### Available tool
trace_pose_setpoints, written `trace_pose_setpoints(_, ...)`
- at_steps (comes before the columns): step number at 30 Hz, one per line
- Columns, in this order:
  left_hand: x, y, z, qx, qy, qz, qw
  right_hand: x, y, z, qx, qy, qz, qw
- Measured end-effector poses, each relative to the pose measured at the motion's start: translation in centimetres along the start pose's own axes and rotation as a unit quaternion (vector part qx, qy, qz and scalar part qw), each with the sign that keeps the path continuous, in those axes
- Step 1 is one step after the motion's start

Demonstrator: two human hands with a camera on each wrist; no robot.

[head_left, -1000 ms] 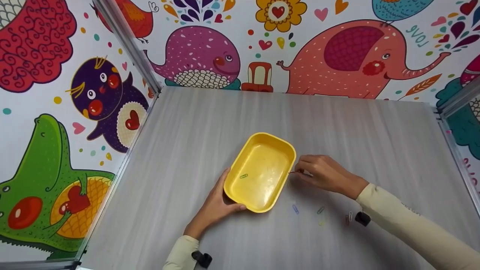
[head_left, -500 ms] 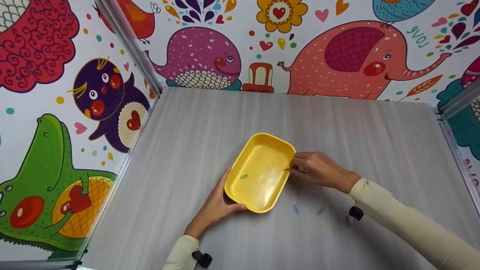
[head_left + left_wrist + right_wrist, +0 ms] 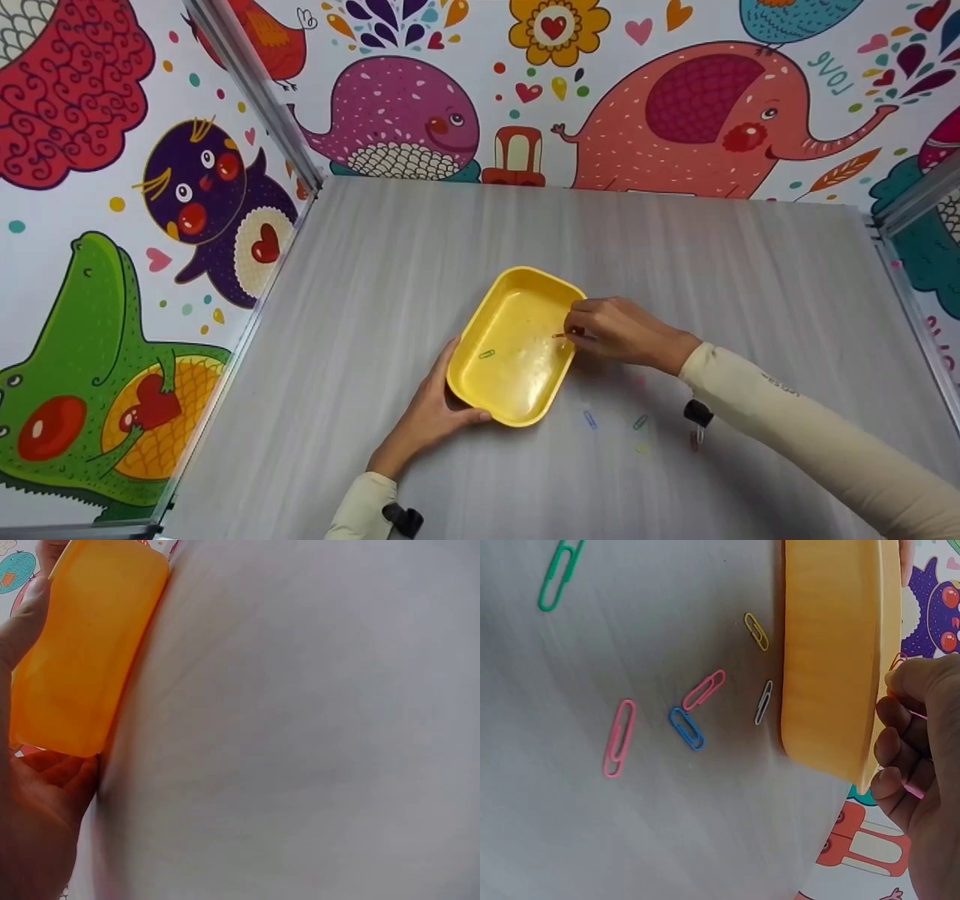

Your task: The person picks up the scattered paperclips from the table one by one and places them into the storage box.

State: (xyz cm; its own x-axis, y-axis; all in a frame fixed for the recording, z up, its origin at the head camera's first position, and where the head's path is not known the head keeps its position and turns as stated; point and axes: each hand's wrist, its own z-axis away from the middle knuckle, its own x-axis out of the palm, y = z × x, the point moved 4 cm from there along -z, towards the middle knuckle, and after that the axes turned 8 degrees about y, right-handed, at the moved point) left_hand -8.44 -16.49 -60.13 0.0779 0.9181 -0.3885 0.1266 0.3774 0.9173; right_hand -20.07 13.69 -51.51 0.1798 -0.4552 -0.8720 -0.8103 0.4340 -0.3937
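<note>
My left hand (image 3: 429, 420) grips the near left corner of a yellow plastic tray (image 3: 517, 421), thumb at the near end and fingers along the left side. The left wrist view shows the tray's outer wall (image 3: 97, 652) between thumb and fingers. Over the tray's right rim, my right hand (image 3: 622, 331) pinches an orange-red paper clip (image 3: 559, 336), which pokes out past the fingertips above the tray floor. In the right wrist view this paper clip (image 3: 898, 658) shows at the thumb tip. A green paper clip (image 3: 487, 354) lies inside the tray.
Right of the tray, loose paper clips lie on the grey table (image 3: 390, 247): blue (image 3: 590, 419), green (image 3: 640, 422), yellow (image 3: 643, 448) and others, including a pink paper clip (image 3: 619, 739). Printed wall panels (image 3: 525, 97) stand behind and at the sides.
My right hand has moved left from beside the tray's right wall to over its rim, bringing the pinched paper clip inside the tray's outline. The left hand and tray have stayed in place.
</note>
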Motion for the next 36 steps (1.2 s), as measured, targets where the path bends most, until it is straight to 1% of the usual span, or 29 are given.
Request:
trace_pose_setpoints(6,0.0,-0.1,0.0,-0.001,0.002,0.004,1.0,0.5,-0.1,-0.8,-0.018,-0.01,0.0,1.0)
trace_pose_setpoints(10,0.0,-0.1,0.0,-0.003,0.001,0.003,1.0,0.8,-0.2,-1.5,-0.014,-0.028,-0.003,0.999)
trace_pose_setpoints(17,0.0,-0.2,0.0,-0.005,0.003,0.003,1.0,1.2,-0.3,-2.4,-0.019,-0.052,-0.004,0.998)
trace_pose_setpoints(24,0.0,-0.1,-0.1,0.007,0.003,-0.004,1.0,1.8,-0.3,-2.8,-0.023,-0.066,0.01,0.997)
trace_pose_setpoints(29,0.0,0.0,-0.1,0.009,0.002,-0.004,0.9999,1.6,-0.4,-2.7,-0.027,-0.058,0.004,0.998)
trace_pose_setpoints(33,0.0,-0.1,0.0,0.002,0.002,0.0,1.0,0.9,-0.4,-2.4,-0.031,-0.037,0.002,0.999)
trace_pose_setpoints(36,0.1,-0.2,0.0,-0.004,0.002,0.001,1.0,0.3,-0.2,-2.0,-0.025,-0.018,-0.006,0.999)
